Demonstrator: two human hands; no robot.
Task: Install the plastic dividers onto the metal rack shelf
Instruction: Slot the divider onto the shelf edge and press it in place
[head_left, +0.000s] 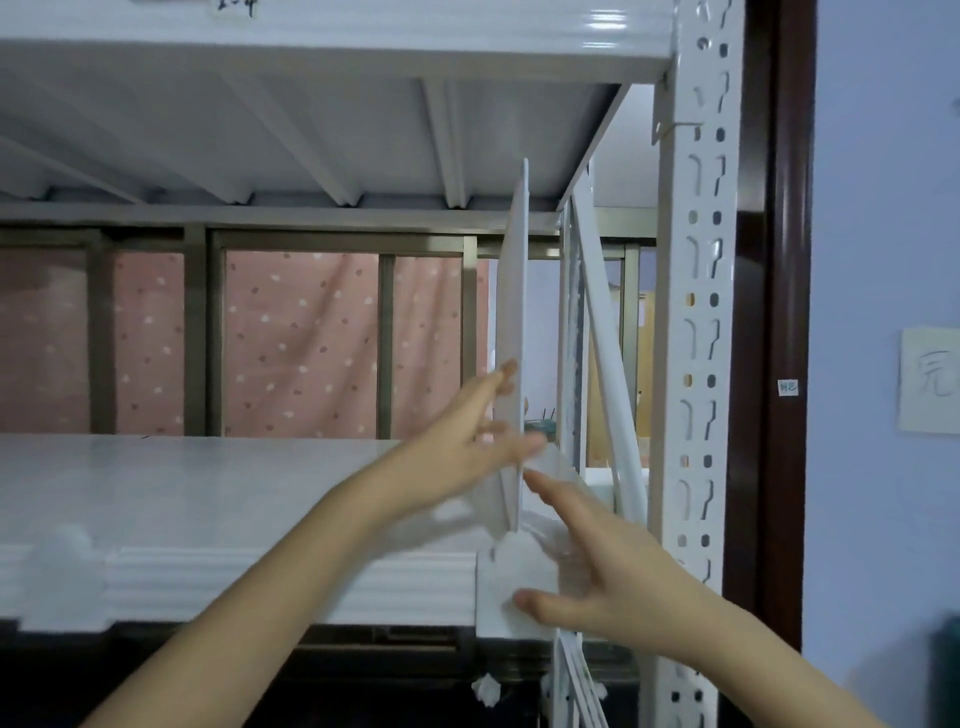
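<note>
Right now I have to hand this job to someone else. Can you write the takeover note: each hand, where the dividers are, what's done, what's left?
Left hand: open, fingers against the left face of the upright divider, steadying it.
Right hand: open, thumb on the divider's front clip at the shelf lip, not gripping.
Divider: stands near the shelf's right end, tilted a little, top short of the upper shelf. Whether the clip is fully seated cannot be told.
More white panels lean against the right post.
Done: one divider placed.
Left: straighten it, press it home, then fit the rest.
</note>
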